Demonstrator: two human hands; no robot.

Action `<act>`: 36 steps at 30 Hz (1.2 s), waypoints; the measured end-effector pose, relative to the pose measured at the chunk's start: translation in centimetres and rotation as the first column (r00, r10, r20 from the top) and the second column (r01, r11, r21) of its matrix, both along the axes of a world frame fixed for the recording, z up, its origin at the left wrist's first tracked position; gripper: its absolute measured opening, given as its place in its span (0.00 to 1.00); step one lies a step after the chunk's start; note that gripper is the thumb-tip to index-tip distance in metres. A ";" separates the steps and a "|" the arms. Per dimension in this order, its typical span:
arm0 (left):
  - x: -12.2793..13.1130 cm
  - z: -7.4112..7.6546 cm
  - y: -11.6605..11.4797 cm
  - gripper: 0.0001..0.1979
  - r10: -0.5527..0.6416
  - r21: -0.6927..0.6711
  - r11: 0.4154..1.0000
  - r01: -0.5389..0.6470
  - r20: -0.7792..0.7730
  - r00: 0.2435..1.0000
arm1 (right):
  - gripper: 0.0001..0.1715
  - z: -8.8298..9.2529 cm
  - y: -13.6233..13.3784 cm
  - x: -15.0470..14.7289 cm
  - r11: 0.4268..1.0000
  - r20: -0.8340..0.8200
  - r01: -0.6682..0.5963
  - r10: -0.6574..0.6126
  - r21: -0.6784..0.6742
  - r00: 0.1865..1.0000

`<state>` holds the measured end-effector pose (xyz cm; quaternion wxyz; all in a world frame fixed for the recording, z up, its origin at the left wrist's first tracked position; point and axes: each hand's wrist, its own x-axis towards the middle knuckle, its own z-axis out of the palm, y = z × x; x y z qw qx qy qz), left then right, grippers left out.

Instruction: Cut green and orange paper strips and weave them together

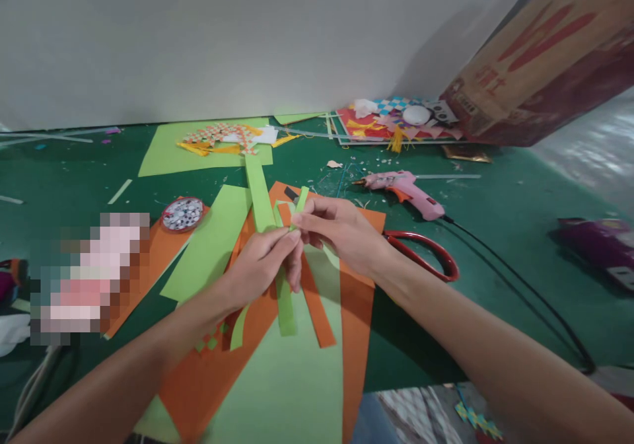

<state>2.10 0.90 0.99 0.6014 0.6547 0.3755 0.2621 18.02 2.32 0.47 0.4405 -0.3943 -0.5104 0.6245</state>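
A craft workspace: paper (292, 391), scissors (448, 262) and a glue gun (407, 189) lie on a desk (510, 199) strewn with scraps (120, 191), a woven piece (214, 135) far left.

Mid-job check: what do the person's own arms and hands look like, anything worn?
The left forearm and right forearm are bare, with no sleeve in view, and both taper toward the wrist. The left hand and right hand wear no gloves; I see no watch, bracelet or ring.

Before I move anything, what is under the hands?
Pale green sheet and orange paper show under the hands; green strip and orange strip poke out. Whatever they cover cannot be seen.
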 end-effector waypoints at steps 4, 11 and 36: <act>-0.1 -0.1 0.0 0.17 -0.010 0.002 1.000 0.010 -0.025 1.000 | 0.20 0.0 -0.1 -0.1 0.998 -0.033 0.059 -0.058 0.030 0.998; 0.0 0.1 -0.1 0.18 -0.009 0.017 1.000 0.010 -0.039 0.999 | 0.20 0.2 0.2 0.0 0.995 -0.030 0.103 -0.102 0.004 0.994; 0.2 0.2 0.0 0.17 -0.007 -0.041 0.999 0.008 0.015 1.000 | 0.17 0.3 0.1 0.1 0.999 0.064 -0.035 0.036 -0.022 0.997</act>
